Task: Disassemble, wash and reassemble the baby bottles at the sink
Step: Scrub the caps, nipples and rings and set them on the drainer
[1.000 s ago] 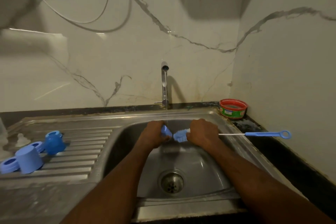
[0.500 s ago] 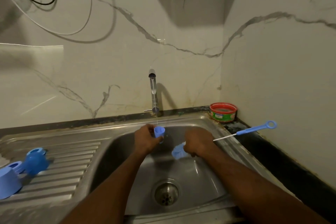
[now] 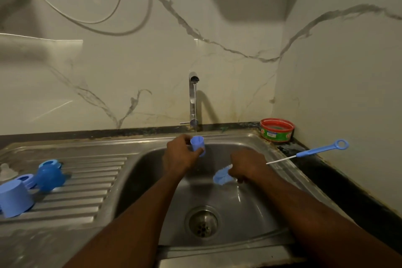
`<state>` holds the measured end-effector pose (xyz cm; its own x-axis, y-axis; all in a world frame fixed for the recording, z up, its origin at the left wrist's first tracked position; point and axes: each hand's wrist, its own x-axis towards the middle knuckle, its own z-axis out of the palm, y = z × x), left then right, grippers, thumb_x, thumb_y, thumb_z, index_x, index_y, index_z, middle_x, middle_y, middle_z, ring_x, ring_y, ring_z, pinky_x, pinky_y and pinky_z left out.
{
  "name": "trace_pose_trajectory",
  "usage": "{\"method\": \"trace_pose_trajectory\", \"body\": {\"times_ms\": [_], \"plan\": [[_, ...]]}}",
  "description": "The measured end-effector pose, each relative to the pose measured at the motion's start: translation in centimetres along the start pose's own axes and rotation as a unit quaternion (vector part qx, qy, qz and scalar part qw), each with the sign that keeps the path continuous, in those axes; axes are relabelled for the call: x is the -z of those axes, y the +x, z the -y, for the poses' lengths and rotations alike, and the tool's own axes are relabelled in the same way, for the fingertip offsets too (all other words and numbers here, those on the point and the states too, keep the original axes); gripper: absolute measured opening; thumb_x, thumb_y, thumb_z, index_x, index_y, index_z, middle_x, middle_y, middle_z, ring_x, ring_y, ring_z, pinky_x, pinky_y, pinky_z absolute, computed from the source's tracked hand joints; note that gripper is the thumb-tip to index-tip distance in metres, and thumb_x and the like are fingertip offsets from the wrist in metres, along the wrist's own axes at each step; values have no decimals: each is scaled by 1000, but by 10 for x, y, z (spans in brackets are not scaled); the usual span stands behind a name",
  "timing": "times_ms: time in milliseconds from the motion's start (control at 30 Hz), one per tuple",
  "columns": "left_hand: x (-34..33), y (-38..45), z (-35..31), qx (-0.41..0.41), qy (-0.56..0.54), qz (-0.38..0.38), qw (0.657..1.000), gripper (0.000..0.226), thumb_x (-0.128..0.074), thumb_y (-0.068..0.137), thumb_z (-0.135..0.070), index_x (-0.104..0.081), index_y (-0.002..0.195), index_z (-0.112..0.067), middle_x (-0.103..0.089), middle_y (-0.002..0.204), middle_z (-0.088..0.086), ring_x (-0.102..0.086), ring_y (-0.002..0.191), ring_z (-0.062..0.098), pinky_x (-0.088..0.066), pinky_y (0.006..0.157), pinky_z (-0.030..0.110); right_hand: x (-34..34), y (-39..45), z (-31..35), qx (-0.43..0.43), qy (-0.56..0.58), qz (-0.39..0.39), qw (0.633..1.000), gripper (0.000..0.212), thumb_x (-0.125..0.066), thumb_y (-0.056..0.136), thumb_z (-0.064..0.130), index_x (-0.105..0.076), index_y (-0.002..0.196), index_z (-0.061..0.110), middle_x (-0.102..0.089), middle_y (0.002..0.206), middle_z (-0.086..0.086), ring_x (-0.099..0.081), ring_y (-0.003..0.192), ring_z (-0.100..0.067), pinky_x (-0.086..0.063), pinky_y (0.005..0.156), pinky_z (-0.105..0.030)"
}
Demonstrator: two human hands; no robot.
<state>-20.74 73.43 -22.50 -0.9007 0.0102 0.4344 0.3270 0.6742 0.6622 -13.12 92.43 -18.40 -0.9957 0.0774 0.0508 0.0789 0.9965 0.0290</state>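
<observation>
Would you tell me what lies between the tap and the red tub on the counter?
Head view: nothing stands between the tap and the red tub; only dark counter edge and stained wall.

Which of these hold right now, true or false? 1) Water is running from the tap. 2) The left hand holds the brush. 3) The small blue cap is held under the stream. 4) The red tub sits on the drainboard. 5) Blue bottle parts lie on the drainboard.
1) True: a thin stream falls from the tap.
2) False: the right hand grips the bottle brush; its ringed handle sticks out to the right.
3) True: the left hand holds the small blue cap up beneath the stream.
4) False: the red tub sits in the counter corner, right of the sink.
5) True: blue bottle parts lie on the drainboard.
</observation>
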Motion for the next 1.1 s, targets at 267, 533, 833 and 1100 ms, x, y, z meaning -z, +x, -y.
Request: {"method": "trace_pose_trajectory", "body": {"times_ms": [267,533,833,1100], "plan": [[3,0,-2,-19,-51,15,998,45,-81,85,-29,-62,124,-18,-66,109,-6,-61,92,5,-45,75,13,-4,1,2,-3,0,0,1000,24,-75,86,25,-69,108,17,-69,99,-1,-66,93,-16,-56,86,-34],[8,6,-5,-191,236,112,946,62,-78,84,-28,-52,141,-29,-44,136,1,-45,122,20,-46,102,36,-4,0,-1,8,23,5,1000,22,-75,86,23,-68,105,16,-70,97,-2,-68,90,-17,-58,86,-34],[10,10,-20,-287,380,96,874,41,-78,85,-26,-65,124,-32,-50,133,-1,-40,131,22,-36,111,40,-3,1,-1,19,22,13,999,20,-75,87,23,-69,105,17,-72,97,-2,-70,91,-16,-59,86,-36],[-4,-2,16,-42,110,134,984,50,-85,79,-31,-57,119,-21,-64,113,-3,-61,97,9,-54,87,29,-5,2,-1,16,30,24,999,19,-74,87,24,-70,103,15,-72,92,-1,-70,86,-15,-59,85,-35]]}}
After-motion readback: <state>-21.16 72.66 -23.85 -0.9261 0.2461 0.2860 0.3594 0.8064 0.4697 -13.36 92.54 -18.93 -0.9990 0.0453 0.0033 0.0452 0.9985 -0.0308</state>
